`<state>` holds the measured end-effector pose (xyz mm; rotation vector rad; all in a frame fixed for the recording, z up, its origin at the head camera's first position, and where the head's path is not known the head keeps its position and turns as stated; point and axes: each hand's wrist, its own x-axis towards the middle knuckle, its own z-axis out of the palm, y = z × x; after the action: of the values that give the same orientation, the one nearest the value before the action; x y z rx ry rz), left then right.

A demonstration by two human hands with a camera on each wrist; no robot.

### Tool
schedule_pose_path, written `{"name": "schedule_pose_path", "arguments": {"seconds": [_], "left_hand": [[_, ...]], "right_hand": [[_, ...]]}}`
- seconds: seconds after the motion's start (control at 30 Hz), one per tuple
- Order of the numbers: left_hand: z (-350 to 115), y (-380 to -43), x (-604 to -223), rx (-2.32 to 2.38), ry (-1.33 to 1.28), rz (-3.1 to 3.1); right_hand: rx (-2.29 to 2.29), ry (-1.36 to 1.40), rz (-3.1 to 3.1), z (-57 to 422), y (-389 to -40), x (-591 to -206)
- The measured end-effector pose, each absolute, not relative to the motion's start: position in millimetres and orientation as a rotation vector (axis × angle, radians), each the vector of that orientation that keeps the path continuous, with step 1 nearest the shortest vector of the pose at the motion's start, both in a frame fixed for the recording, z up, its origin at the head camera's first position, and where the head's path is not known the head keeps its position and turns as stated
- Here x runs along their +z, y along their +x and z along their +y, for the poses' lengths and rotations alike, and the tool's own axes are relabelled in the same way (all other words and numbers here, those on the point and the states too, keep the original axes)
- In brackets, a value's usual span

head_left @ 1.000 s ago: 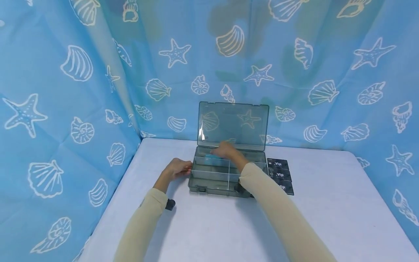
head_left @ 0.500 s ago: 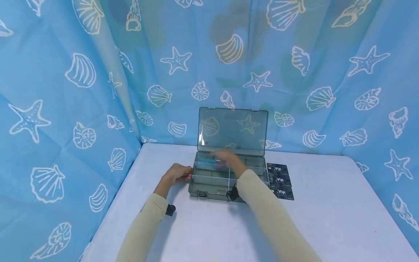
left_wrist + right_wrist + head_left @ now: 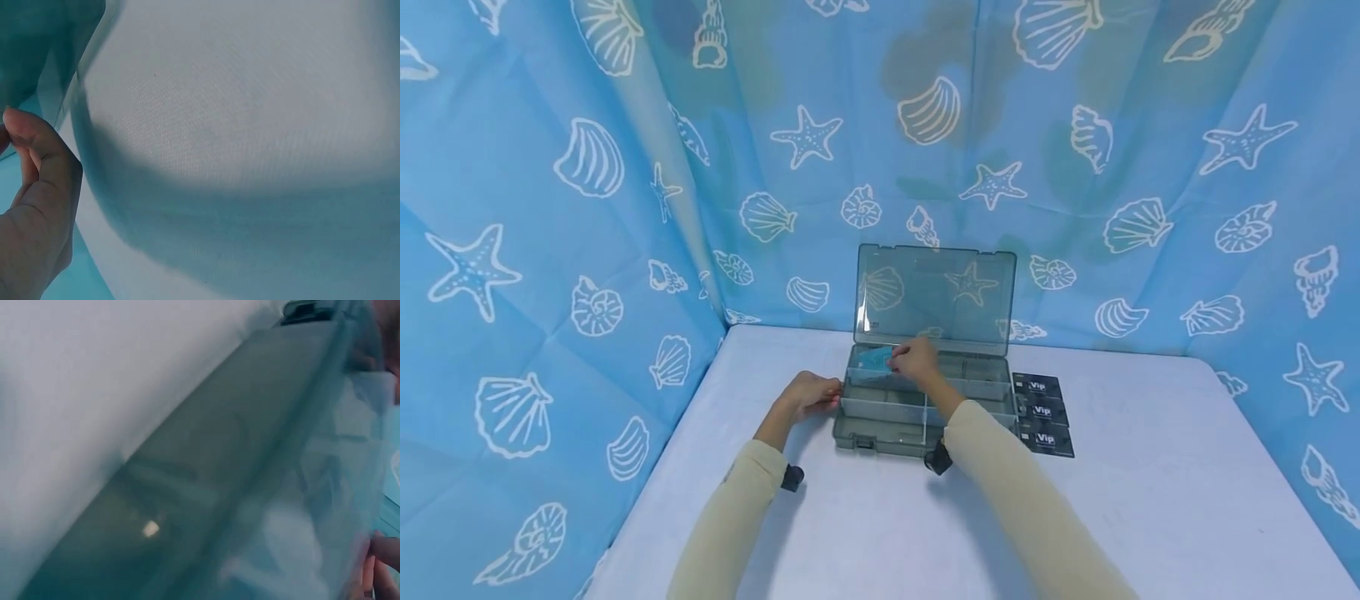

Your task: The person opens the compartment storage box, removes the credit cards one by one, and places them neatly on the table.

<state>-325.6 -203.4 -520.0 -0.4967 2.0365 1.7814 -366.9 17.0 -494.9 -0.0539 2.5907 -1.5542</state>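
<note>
A grey see-through compartment box (image 3: 887, 441) stands on the table, its lid (image 3: 935, 292) raised at the back. My right hand (image 3: 917, 361) reaches over the dividers and pinches a light blue card (image 3: 872, 360) at the back left compartment. The card is tilted, and my fingers cover its right end. At the box's left wall, my left hand (image 3: 808, 393) holds the edge with bent fingers; in the left wrist view this hand (image 3: 47, 187) has its fingertips right by the wall. The right wrist view shows part of my right hand (image 3: 384, 565) beyond a clear divider.
Several black cards marked "Vip" (image 3: 1037, 387) lie overlapping in a column just right of the box. A white cloth covers the table (image 3: 1165, 483). Blue curtains (image 3: 805, 208) with shell and starfish prints hang behind and at both sides.
The light blue card, lower in the back compartment before, now shows more of its face beside my right fingers. My right hand has shifted slightly; my left hand stays at the box's left wall.
</note>
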Motion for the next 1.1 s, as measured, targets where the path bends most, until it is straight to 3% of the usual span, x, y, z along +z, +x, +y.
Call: {"name": "schedule_pose_path", "arguments": {"seconds": [0.4, 0.73, 1.1], "left_hand": [[-201, -324, -521, 1.792, -0.480, 2.033], [-205, -323, -517, 1.774, -0.458, 2.044], [-201, -324, -514, 1.751, -0.463, 2.024]], "right_hand": [[-1.765, 0.004, 2.218, 116, -349, -459], [-1.720, 0.159, 2.305, 213, -301, -480], [-1.691, 0.269, 2.315, 284, -234, -495]]}}
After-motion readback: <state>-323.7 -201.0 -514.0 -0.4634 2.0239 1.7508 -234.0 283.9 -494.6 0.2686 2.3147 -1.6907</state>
